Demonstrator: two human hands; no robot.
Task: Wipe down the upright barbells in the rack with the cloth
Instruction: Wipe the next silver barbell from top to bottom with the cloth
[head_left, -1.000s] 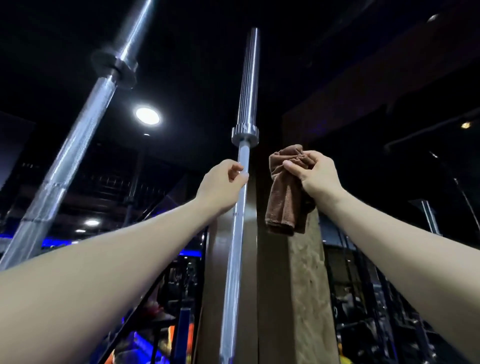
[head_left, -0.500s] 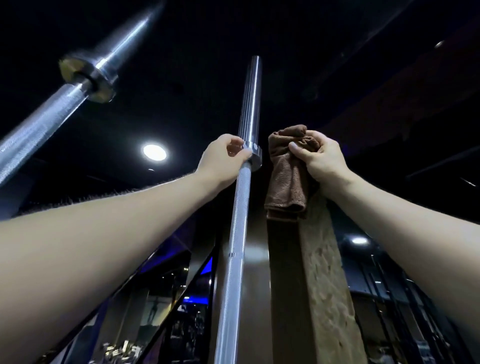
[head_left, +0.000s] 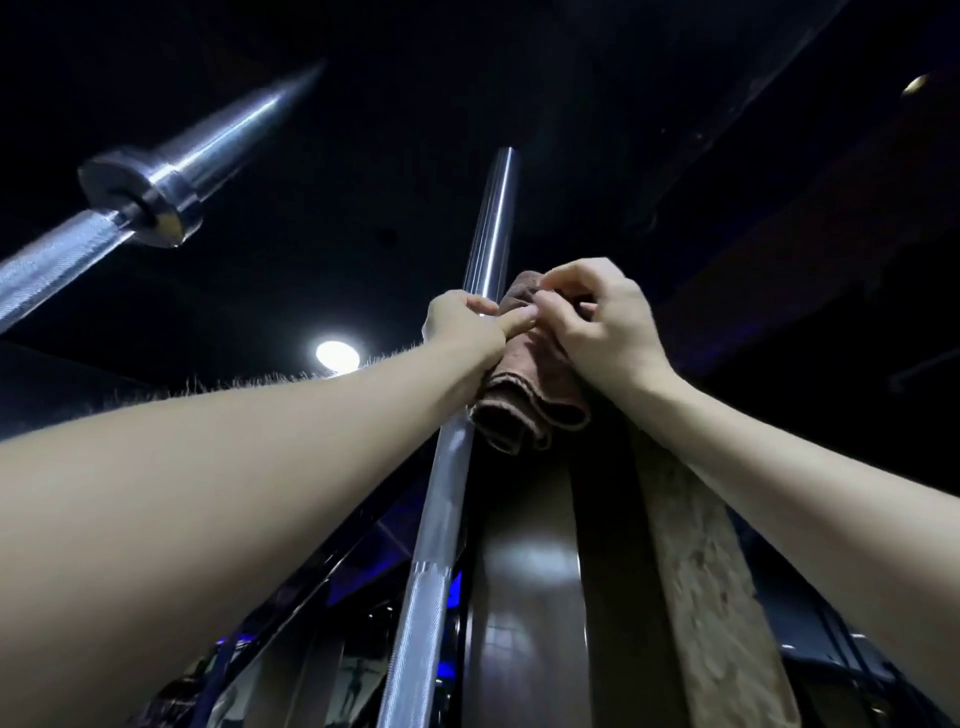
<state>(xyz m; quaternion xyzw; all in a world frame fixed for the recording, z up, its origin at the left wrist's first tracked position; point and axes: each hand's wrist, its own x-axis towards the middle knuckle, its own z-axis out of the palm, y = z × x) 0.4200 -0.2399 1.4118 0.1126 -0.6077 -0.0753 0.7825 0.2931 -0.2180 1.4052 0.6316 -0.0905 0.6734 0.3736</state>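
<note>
A silver barbell (head_left: 434, 525) stands upright in the middle of the head view, its smooth sleeve rising above my hands. My left hand (head_left: 460, 325) grips the bar at the base of the sleeve, hiding the collar. My right hand (head_left: 602, 325) holds a folded brown cloth (head_left: 524, 402) right beside the bar, its fingertips meeting my left thumb. The cloth's loose folds hang below both hands, touching the bar's right side. A second silver barbell (head_left: 130, 208) leans at the upper left.
A dark brown pillar (head_left: 524, 597) with a rough stone-like strip (head_left: 711, 613) rises just right of the bar. A round ceiling lamp (head_left: 336, 356) glows behind my left forearm. The ceiling is dark; dim blue-lit gym equipment lies low at the left.
The view has tilted further upward. My left hand slid up the bar onto the collar. My right hand brought the cloth left against the bar until both hands touch.
</note>
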